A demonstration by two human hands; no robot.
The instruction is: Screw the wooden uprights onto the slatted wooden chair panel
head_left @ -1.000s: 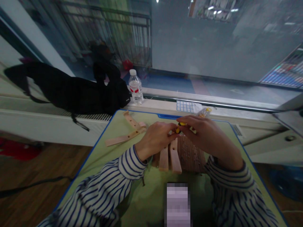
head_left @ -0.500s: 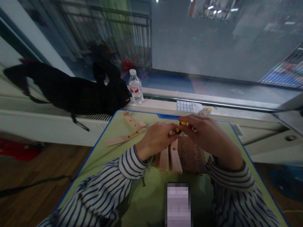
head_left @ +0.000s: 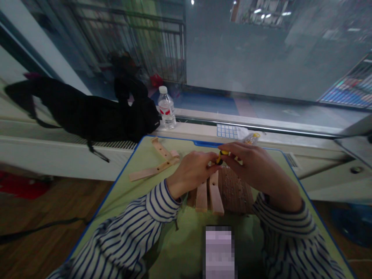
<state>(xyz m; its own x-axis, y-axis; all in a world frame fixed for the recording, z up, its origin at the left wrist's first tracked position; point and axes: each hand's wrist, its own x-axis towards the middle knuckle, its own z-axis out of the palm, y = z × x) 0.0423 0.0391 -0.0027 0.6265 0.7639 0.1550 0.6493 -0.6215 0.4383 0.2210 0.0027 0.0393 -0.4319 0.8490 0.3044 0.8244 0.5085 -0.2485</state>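
My right hand (head_left: 247, 161) pinches the upper end of a small yellow-and-black handle (head_left: 223, 153), which looks like a short screwdriver. At its lower end, the fingers of my left hand (head_left: 196, 168) are closed around it; its tip is hidden. Just below my hands, two pale wooden strips with holes (head_left: 215, 195) lie side by side over a brown ridged board (head_left: 236, 193) with many small bits on it. Left of my left hand rest other pale wooden pieces with holes (head_left: 165, 166), joined at an angle.
The green tabletop (head_left: 116, 209) has a blue edge. Behind it, on the sill, stand a water bottle (head_left: 167, 110) and a black bag (head_left: 95, 116). A blue-squared sheet (head_left: 227, 131) and a small clear packet (head_left: 252, 138) lie there too. A pixelated shape (head_left: 219, 252) covers the near edge.
The yellow-and-black handle has turned a little between my fingers, showing more of its black part. Both hands stay in nearly the same place.
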